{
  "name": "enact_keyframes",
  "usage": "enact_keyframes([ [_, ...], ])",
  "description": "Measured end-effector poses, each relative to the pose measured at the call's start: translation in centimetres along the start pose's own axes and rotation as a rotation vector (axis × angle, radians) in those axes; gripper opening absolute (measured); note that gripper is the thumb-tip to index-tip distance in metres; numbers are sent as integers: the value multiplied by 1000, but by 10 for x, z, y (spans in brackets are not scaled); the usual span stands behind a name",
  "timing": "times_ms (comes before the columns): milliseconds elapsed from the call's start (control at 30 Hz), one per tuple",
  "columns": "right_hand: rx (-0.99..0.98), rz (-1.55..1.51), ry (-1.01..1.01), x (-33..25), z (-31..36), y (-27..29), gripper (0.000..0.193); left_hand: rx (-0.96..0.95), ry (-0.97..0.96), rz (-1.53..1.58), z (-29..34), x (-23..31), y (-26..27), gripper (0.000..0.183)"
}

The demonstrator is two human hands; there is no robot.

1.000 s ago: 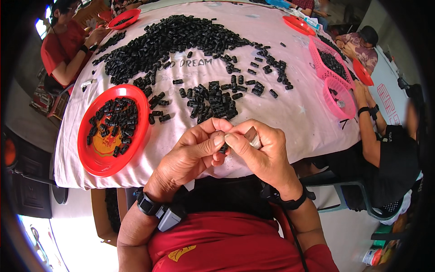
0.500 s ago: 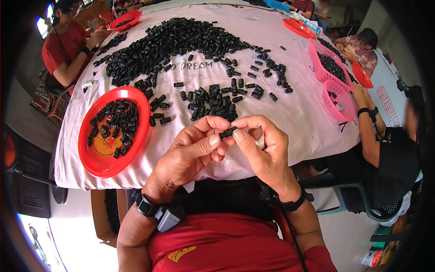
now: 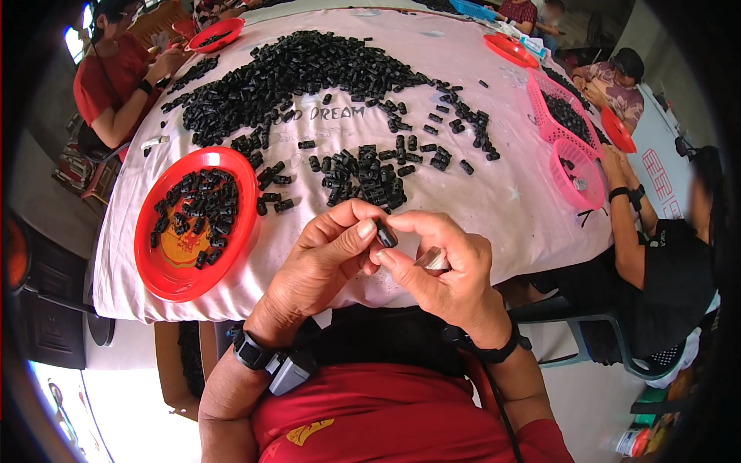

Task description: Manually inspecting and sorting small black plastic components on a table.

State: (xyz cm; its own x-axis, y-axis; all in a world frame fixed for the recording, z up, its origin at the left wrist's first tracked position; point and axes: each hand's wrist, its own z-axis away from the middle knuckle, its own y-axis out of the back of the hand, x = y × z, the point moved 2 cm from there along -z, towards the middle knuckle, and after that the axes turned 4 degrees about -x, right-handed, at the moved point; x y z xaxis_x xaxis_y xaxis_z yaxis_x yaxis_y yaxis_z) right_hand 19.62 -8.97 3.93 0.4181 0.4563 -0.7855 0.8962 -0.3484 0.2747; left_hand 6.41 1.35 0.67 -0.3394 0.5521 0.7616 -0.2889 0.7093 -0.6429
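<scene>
Head view: a small black piece pinched between two hands

Nearest, at 6 o'clock, a red shirt and two forearms, a dark band on each wrist; above them the left hand (image 3: pixel 324 262) and right hand (image 3: pixel 448 270) meet at the middle of the picture; both sets of fingers are drawn in narrow, thumb and forefinger tips closed on one black piece (image 3: pixel 385 233) held in the air just short of the table edge; the right hand also tucks a small pale metal bit (image 3: pixel 432 258) under its inner fingers.

The piece is a short, stubby cylinder, glossy and dark, most likely hard plastic or rubber; it looks very light and stiff, a little slippery by its sheen, unlikely to break; its ends are the best places to hold, as the fingertips now do, since the round side would roll.

At 9 o'clock a shallow red plate (image 3: pixel 166 266) of smooth plastic holds a scatter of like pieces; it lies on a pale pink cloth (image 3: pixel 494 201), soft and creased, hanging over the table.

Past the hands, at 12 o'clock, a loose cluster (image 3: pixel 363 174) of pieces; beyond it a big heap (image 3: pixel 293 77) spread across the cloth.

At 2 o'clock two pink mesh baskets (image 3: pixel 575 166) hold more; other people sit at 10 and 3 o'clock.
</scene>
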Motion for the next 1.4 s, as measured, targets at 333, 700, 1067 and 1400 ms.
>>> enact_keyframes([
  [333,99,599,480,12,1,-1,33,13,41,-25,-2,-6,4,18],
  [700,26,389,289,7,2,-1,24,-7,-8,-31,-2,-2,-1,21],
  [1067,-46,443,-14,16,2,2,54,-85,43,-23,1,-4,-2,22],
  [1400,-92,560,-37,13,1,1,56,-66,53,-54,1,-3,-5,24],
])
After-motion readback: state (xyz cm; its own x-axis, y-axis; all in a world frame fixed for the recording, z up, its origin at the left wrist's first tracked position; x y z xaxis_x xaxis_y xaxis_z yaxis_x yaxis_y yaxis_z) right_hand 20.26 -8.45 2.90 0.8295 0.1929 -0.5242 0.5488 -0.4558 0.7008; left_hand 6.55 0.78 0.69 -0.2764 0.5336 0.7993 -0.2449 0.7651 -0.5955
